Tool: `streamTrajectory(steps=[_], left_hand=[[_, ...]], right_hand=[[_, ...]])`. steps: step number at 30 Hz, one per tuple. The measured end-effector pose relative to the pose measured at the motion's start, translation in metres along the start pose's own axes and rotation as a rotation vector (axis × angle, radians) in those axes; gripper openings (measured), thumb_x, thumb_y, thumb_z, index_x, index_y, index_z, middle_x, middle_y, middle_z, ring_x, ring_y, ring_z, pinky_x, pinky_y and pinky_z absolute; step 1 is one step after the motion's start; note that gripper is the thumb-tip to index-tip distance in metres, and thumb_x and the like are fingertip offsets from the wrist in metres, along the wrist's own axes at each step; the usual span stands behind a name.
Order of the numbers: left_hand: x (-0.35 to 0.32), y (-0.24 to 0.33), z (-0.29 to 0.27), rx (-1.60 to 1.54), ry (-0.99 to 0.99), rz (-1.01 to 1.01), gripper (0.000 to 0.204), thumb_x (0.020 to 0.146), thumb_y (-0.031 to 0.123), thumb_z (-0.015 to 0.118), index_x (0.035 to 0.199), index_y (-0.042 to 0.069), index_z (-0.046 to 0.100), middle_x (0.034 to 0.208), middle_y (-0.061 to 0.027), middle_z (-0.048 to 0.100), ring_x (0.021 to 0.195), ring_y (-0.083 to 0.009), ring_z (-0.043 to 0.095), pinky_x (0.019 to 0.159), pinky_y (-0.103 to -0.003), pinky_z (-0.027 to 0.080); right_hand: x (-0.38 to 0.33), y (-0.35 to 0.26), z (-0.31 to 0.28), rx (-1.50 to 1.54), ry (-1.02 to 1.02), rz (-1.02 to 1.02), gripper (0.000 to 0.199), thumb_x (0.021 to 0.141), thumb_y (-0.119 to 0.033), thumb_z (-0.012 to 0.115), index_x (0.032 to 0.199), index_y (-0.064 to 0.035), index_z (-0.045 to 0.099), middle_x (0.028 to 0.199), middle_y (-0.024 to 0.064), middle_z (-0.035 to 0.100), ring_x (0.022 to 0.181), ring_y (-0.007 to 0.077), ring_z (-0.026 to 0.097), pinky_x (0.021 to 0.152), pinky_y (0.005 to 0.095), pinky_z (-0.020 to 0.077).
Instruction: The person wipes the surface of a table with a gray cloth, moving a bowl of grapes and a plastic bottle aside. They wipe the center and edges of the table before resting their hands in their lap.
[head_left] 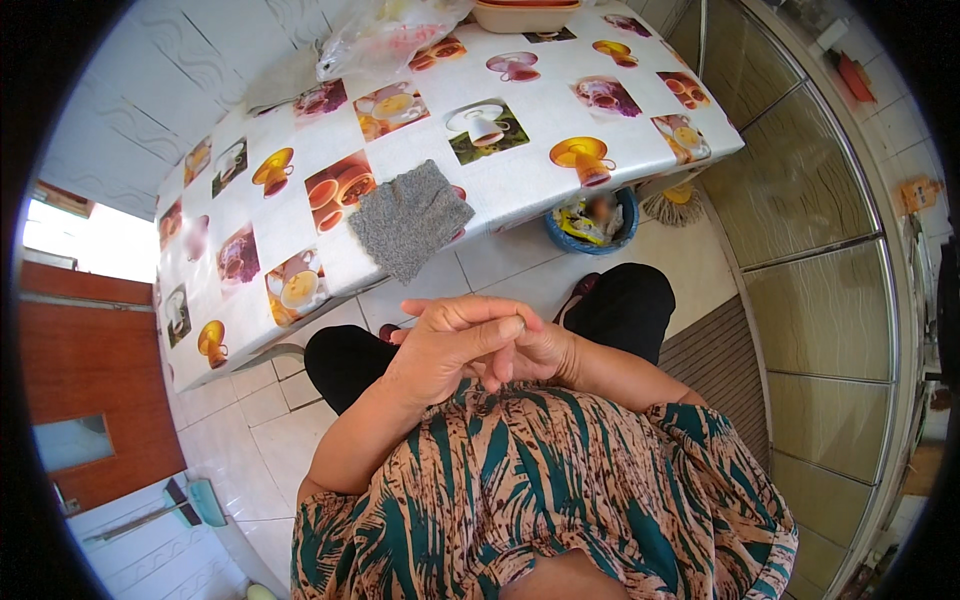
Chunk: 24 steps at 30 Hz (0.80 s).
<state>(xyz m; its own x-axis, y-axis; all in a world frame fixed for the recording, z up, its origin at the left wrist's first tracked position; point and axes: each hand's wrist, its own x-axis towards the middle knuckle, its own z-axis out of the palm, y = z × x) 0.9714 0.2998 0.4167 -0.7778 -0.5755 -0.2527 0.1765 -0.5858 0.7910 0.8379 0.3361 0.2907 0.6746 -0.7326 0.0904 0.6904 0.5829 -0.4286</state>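
My left hand (450,338) and my right hand (548,352) are clasped together above my lap, in front of my patterned top. The left thumb lies across the right hand, and fingers of both hands overlap. Nothing shows between them, though the palms are hidden. Beyond the hands, a rough grey cloth (412,220) lies flat at the near edge of the table, apart from both. Under it spreads a white tablecloth (400,160) printed with cups and saucers.
A clear plastic bag (395,35) and a pale tub (525,17) sit at the table's far side. A blue basin (592,246) with packaging in it stands on the floor by a mop head (675,207). Panelled doors (810,210) line the right; a dustpan (207,502) is lower left.
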Motion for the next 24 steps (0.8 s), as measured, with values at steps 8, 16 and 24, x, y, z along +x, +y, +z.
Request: streamTrajectory(steps=[8,16,24], left_hand=[[-0.002,0.002,0.007,0.121,0.031,0.071,0.028,0.095,0.014,0.06,0.115,-0.004,0.064,0.071,-0.0034,0.065,0.055,-0.0058,0.058,0.048,-0.017,0.048],[-0.008,0.011,0.014,0.211,0.125,0.048,0.022,0.094,0.007,0.056,0.11,-0.004,0.066,0.065,-0.0042,0.063,0.053,-0.0061,0.059,0.048,-0.018,0.049],[-0.008,0.007,0.01,0.221,0.108,0.068,0.016,0.092,0.006,0.058,0.1,-0.004,0.068,0.062,-0.0046,0.062,0.05,-0.0061,0.056,0.044,-0.018,0.046]], right_hand=[[0.001,-0.021,0.028,0.027,0.008,0.049,0.096,0.072,-0.055,0.077,0.143,-0.0041,0.035,0.119,0.0078,0.055,0.097,0.0168,0.058,0.067,0.0253,0.0513],[-0.003,-0.019,0.026,0.136,0.008,0.08,0.074,0.075,-0.047,0.077,0.129,-0.0031,0.049,0.115,0.0081,0.057,0.099,0.021,0.059,0.073,0.0293,0.0495],[-0.002,-0.016,0.028,0.09,-0.012,0.103,0.087,0.072,-0.057,0.073,0.134,-0.0037,0.044,0.123,0.0103,0.056,0.108,0.0224,0.056,0.083,0.0312,0.0449]])
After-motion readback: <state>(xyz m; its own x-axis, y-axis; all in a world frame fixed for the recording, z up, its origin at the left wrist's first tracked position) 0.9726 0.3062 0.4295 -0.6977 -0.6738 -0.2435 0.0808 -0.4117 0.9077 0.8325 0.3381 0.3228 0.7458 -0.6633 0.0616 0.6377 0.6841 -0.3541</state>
